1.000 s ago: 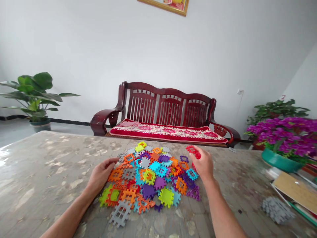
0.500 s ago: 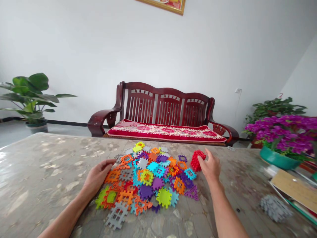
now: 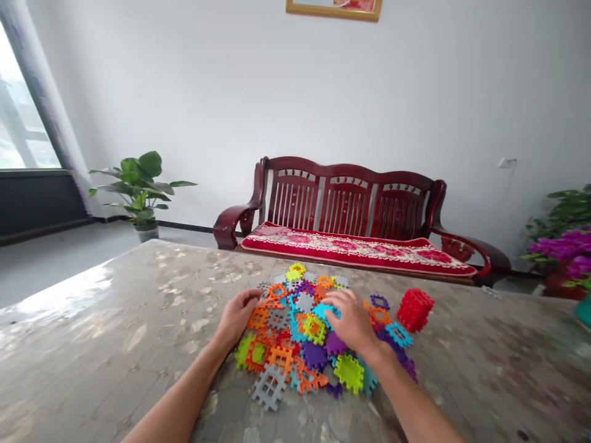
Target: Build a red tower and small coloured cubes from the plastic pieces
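A heap of flat plastic interlocking tiles (image 3: 300, 363) in orange, blue, purple, green and grey lies on the marbled table (image 3: 115, 320). My left hand (image 3: 237, 315) rests at the heap's left edge, fingers curled over orange tiles. My right hand (image 3: 351, 320) lies spread on top of the heap's middle, fingertips on a blue tile. A red cube built of tiles (image 3: 414, 309) stands on the table to the right of the heap, apart from both hands.
Behind the table stands a dark wooden bench (image 3: 351, 209) with a red cushion. A potted green plant (image 3: 141, 191) is on the floor at the left. Purple flowers (image 3: 566, 249) show at the right edge. A framed picture (image 3: 335, 7) hangs on the wall.
My right hand set the red cube down at the right and moved left onto the heap. The view has turned to the left. My left hand stayed at the heap's left edge.
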The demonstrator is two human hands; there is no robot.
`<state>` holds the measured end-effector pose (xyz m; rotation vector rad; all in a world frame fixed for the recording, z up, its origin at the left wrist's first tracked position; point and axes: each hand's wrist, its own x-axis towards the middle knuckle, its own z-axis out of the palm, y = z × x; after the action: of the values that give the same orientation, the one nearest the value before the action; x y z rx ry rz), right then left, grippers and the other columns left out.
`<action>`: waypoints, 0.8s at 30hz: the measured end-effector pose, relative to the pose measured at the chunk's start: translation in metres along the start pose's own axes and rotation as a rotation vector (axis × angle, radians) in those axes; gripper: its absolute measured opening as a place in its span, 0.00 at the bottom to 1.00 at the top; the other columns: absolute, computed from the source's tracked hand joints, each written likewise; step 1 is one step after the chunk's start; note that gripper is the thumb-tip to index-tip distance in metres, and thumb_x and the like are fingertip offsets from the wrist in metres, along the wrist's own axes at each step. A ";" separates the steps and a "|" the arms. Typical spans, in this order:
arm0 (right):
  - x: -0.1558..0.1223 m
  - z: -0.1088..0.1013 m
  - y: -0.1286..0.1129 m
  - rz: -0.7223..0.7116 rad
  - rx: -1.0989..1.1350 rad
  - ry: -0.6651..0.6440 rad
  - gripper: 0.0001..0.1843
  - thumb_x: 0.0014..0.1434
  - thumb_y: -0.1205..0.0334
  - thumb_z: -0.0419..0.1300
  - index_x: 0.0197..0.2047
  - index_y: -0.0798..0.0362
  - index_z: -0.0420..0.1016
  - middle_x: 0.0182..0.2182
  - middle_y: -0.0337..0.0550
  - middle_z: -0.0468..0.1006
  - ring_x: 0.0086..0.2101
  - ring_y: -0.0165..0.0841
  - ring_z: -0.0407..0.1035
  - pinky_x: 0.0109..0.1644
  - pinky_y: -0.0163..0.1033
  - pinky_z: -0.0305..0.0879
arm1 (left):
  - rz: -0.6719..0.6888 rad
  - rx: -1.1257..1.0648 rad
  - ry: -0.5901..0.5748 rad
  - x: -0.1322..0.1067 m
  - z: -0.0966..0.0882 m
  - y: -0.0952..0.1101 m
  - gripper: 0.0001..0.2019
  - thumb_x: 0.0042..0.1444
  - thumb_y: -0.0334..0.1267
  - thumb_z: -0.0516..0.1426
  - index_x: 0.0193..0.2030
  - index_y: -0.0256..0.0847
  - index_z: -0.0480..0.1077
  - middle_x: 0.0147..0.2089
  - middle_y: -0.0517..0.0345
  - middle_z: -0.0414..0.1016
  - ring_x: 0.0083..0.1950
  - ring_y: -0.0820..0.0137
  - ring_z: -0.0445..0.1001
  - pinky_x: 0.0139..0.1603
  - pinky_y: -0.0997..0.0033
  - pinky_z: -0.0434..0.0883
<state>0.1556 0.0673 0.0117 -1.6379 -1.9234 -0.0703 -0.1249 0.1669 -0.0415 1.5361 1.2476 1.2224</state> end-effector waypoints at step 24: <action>0.050 0.036 -0.025 0.024 -0.283 -0.230 0.12 0.59 0.60 0.55 0.32 0.47 0.81 0.38 0.41 0.81 0.45 0.37 0.67 0.50 0.40 0.56 | 0.021 0.039 -0.036 0.002 0.003 -0.008 0.17 0.48 0.44 0.53 0.40 0.40 0.76 0.37 0.57 0.81 0.40 0.64 0.77 0.43 0.68 0.71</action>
<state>0.1155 0.1203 0.0137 -1.9251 -2.1438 -0.1574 -0.1236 0.1707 -0.0493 1.5965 1.2415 1.1848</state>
